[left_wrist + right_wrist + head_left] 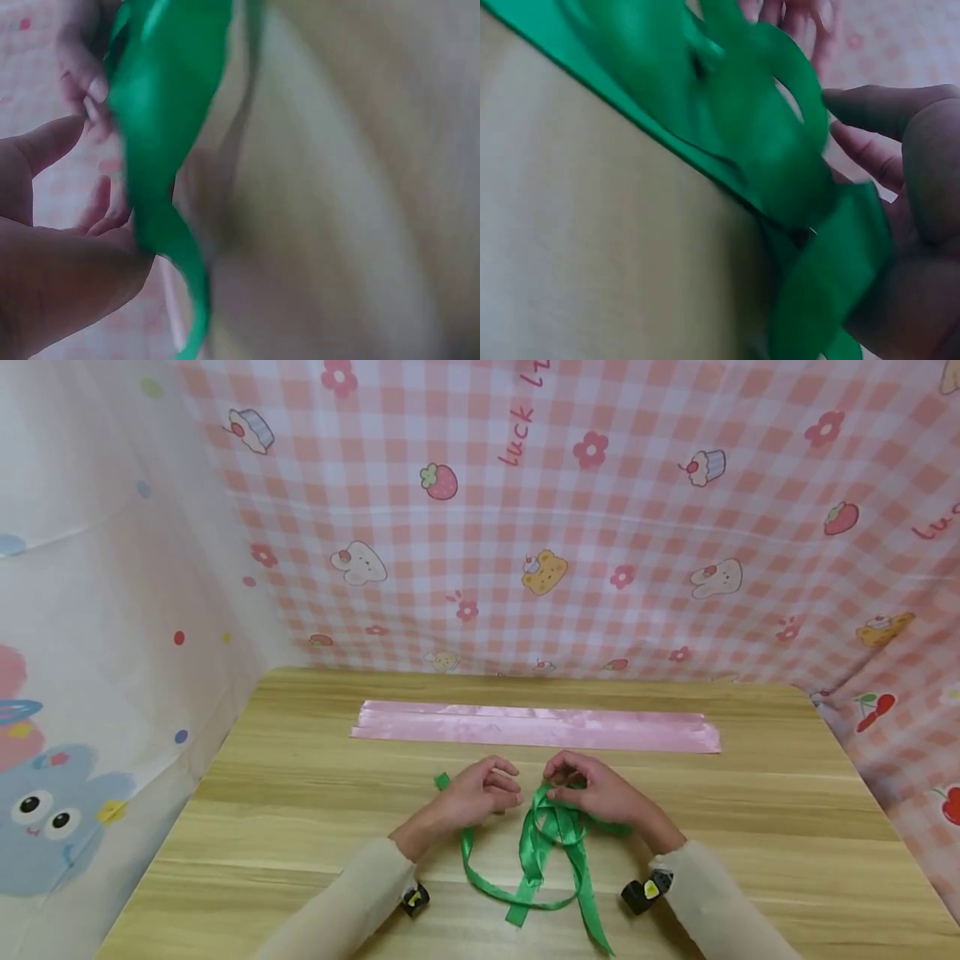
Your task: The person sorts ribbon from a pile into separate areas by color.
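A long green ribbon (534,852) lies in loops in front of my hands, its tails trailing towards the near edge of the table. My right hand (596,785) pinches the top of the loops between thumb and fingers. Just left of it, my left hand (476,793) is loosely bent with a gap between thumb and fingers. One strand of ribbon runs under that hand, and a short end shows behind it. Green ribbon (165,90) passes beside the left fingers in the left wrist view. In the right wrist view, overlapping ribbon folds (772,142) hang by the right thumb.
Pink ribbon strips (525,727) lie flat side by side across the back of the wooden table (247,827). A pink checked cloth (480,535) hangs behind the table, and a white printed cloth (112,568) hangs at the left.
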### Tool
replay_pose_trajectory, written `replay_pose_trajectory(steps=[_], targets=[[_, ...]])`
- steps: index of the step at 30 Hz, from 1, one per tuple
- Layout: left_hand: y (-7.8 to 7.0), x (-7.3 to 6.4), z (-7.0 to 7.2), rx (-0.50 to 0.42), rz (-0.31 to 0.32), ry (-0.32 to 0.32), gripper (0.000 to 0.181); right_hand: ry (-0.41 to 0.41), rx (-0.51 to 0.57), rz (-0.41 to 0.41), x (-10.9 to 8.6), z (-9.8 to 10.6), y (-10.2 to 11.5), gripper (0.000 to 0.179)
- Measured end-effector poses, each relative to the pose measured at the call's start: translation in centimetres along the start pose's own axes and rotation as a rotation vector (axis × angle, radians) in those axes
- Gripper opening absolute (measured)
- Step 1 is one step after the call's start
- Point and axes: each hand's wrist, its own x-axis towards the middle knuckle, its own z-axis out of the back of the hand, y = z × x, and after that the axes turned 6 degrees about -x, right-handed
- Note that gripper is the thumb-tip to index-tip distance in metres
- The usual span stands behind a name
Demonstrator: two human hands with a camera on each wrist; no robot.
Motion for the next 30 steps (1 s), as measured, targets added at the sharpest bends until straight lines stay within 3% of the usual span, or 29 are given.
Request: replay_pose_trajectory(steps=[4, 10, 18, 25, 30], targets=[[0.8, 0.2, -1.4, -0.042, 0.006, 0.000, 0.039, 0.010, -0.022, -0.003, -0.5, -1.2, 0.5, 0.021], [1.2, -0.7, -2.6, -0.135, 0.021, 0.018, 0.041, 0.022, -0.024, -0.054, -1.5, -2.2, 1.6, 0.020], [0.9, -1.3, -3.1, -0.120, -0.058, 0.040, 0.036, 0.003, -0.004, -0.060, -2.1, -1.9, 2.9, 0.022], [-1.5, -2.4, -2.6, -0.208, -0.101, 0.074, 0.035, -0.074, 0.053, 0.014, -2.8, 0.6, 4.9, 0.021], [-4.4, -3.6, -1.9, -0.277, -0.171, 0.149, 0.035, -0.101, 0.245, 0.161, -3.7, 3.1, 6.7, 0.021]])
